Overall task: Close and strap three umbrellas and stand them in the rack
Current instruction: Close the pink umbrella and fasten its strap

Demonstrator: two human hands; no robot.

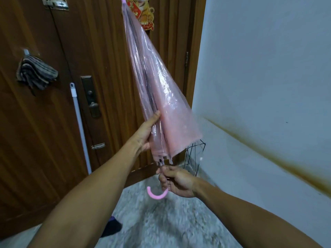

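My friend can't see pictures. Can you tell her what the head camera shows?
Two hands hold a closed pink see-through umbrella, tip up: the left hand wraps the loose canopy, the right hand grips the shaft above the pink hooked handle. A wire rack stands behind, by a wooden door.

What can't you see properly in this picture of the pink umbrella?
Head view only:
- Umbrella tip: cut off by the top edge.
- Its strap: not visible among the folds, so fastened or not is unclear.
- Rack: mostly hidden behind the umbrella and right hand; contents unknown.
- Left hand fingers: behind the plastic.
- Dark thing on the floor: blurred.
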